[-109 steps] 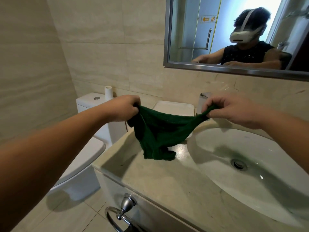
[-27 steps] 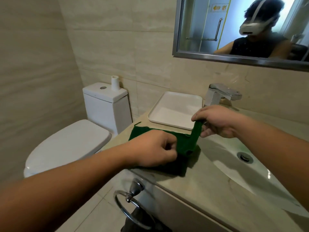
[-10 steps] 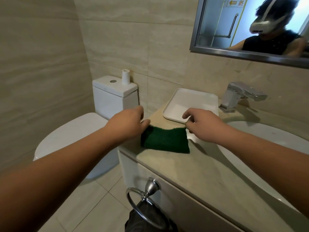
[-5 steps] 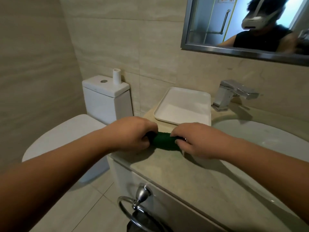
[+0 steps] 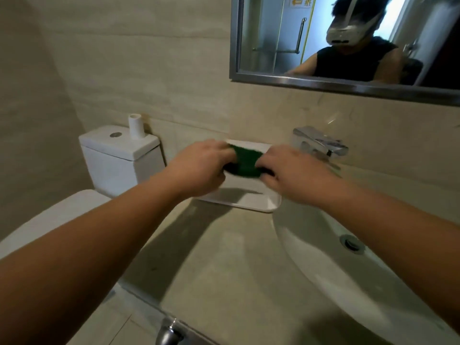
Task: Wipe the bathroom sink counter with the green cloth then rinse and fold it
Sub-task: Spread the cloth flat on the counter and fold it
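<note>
We see a dark green cloth (image 5: pixel 245 163), plain white tray (image 5: pixel 251 207) below the cloth, beige mottled counter (image 5: pixel 219 265) nearer us, white toilet (image 5: pixel 117 165) left of the cloth

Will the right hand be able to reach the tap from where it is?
Probably yes. The tap sits just beyond the right hand, with nothing between them. But that hand and the left hand both grip the cloth, so it would have to let go first.

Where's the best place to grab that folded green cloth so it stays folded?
By its two ends, one from each side, as the left hand and right hand grip it over the white tray. The green cloth is a soft, compact bundle; pinching both ends likely keeps its layers together, whereas one corner would let it unfold.
</note>
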A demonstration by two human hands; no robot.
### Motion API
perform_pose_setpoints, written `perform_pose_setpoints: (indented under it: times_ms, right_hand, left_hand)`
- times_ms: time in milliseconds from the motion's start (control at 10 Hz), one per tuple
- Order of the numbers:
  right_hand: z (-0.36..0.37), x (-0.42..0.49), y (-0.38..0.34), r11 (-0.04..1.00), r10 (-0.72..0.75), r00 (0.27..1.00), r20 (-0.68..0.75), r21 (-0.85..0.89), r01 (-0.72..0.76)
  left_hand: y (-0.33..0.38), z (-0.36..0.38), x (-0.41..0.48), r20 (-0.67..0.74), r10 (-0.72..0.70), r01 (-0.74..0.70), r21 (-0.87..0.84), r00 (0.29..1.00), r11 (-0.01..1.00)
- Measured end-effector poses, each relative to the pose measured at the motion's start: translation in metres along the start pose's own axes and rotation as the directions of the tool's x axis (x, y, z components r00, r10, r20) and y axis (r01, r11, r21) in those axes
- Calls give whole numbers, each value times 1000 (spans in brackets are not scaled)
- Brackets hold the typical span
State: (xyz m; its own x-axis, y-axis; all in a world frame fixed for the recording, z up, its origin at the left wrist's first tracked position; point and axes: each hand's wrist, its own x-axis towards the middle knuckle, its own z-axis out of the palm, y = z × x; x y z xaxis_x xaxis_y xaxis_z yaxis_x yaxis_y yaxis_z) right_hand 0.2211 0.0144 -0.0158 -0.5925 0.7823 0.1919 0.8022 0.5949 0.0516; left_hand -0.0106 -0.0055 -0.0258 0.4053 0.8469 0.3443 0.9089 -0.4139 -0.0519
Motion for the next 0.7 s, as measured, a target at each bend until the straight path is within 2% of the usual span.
perform_pose_setpoints:
  times_ms: [100, 200, 300, 400, 500, 600, 700]
  right_hand:
    - [38, -10, 2, 996, -85, 984, 155, 3, 85]
    - [65, -10, 13, 990, -55, 997, 53, 134, 48]
    - [79, -9, 17, 991, -47, 983, 175, 133, 24]
    - [75, -11, 15, 996, -31, 985, 170, 92, 15]
    - [68, -14, 10, 998, -6, 990, 143, 64, -3]
    - [62, -17, 6, 995, 20, 986, 163, 95, -36]
    - [41, -19, 5, 975, 41, 960, 276, 198, -99]
  left_hand:
    - [5, 29, -12, 141, -41, 52, -79, 989, 996]
    - [14, 60, -14, 302, -132, 186, -157, 944, 970]
    - [17, 76, -13, 403, -167, 226, -104, 900, 969]
    - [9, 83, -8, 426, -227, 291, -91, 876, 952]
    - [-2, 88, 2, 451, -285, 311, 18, 846, 950]
    - [9, 81, 11, 462, -397, 425, 46, 793, 904]
    - [13, 61, 19, 503, -424, 506, -31, 753, 862]
